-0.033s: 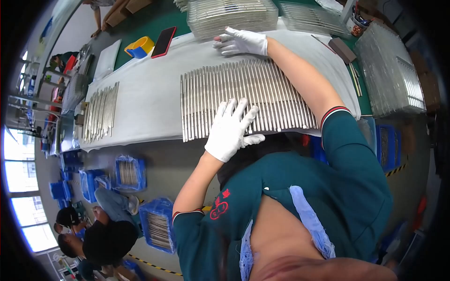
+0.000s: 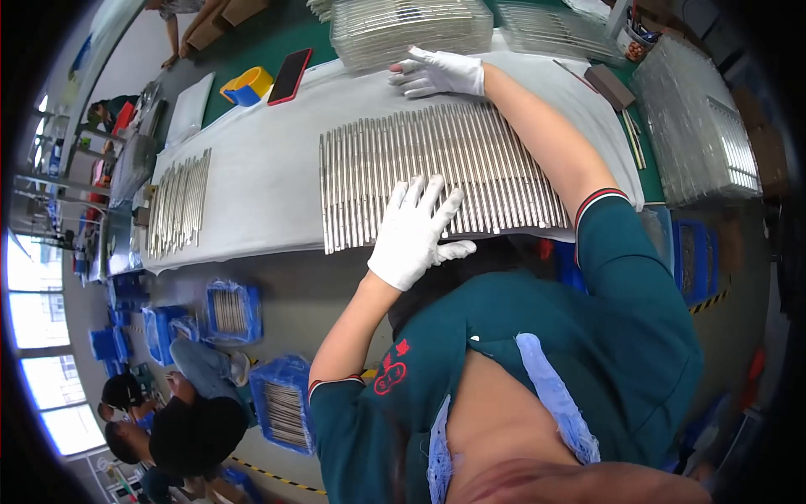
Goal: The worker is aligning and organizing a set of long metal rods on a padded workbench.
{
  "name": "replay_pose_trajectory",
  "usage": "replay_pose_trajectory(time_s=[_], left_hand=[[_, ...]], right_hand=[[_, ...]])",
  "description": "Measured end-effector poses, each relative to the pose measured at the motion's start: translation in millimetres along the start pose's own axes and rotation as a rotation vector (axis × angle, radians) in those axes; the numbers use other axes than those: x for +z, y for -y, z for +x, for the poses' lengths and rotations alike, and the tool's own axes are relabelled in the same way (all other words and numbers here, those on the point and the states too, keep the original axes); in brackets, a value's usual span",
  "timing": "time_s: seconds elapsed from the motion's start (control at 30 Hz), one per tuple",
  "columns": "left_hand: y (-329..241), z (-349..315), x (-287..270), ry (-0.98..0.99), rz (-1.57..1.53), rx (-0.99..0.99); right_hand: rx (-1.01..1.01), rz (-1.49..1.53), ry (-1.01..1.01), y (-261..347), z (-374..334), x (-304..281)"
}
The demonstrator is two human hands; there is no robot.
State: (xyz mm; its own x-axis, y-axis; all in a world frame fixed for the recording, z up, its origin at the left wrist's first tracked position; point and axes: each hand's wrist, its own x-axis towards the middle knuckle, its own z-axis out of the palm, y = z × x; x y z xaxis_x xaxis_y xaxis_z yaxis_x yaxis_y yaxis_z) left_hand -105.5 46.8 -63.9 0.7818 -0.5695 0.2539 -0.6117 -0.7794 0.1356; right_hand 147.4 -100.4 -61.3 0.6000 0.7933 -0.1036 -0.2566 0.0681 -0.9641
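Note:
A row of slim silvery metal rods (image 2: 378, 155) lies side by side on the white cloth (image 2: 260, 181) in front of me. My left hand (image 2: 413, 235), in a white glove, rests with spread fingers over the near ends of the rods, its thumb out to the right. Beyond their far ends is my gloved right hand (image 2: 438, 73), open, fingers pointing left, next to the clear plastic trays (image 2: 403, 38); whether it touches the cloth I cannot tell. Neither hand grips anything. A smaller group of rods (image 2: 180, 202) sits at the cloth's left end.
A phone (image 2: 290, 77) with a red edge and a yellow-and-blue tape dispenser (image 2: 247, 86) stand at the back left. To the right are a brown block (image 2: 610, 86) and stacked clear trays (image 2: 697, 126). Blue crates (image 2: 284, 403) stand on the floor, near seated people (image 2: 197, 420).
My right hand has shifted slightly to the right beyond the rods' far ends. My left hand stays in place. The view has moved a little.

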Motion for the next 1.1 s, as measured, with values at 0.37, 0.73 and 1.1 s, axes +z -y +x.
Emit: replay_pose_trajectory(time_s=[0.37, 0.73, 1.1], left_hand=[[-38.8, 39.5, 25.8, -0.079, -0.067, 0.174], [-79.3, 80.5, 44.8, -0.067, -0.158, 0.409], [-48.6, 38.0, 14.1, -0.105, -0.187, 0.276]], right_hand=[[-0.083, 0.101, -0.092, 2.7, -58.5, -28.5], [-0.04, 0.085, -0.071, -9.4, -108.0, -50.0], [-0.045, -0.03, 0.049, -4.4, -78.8, -30.7]])
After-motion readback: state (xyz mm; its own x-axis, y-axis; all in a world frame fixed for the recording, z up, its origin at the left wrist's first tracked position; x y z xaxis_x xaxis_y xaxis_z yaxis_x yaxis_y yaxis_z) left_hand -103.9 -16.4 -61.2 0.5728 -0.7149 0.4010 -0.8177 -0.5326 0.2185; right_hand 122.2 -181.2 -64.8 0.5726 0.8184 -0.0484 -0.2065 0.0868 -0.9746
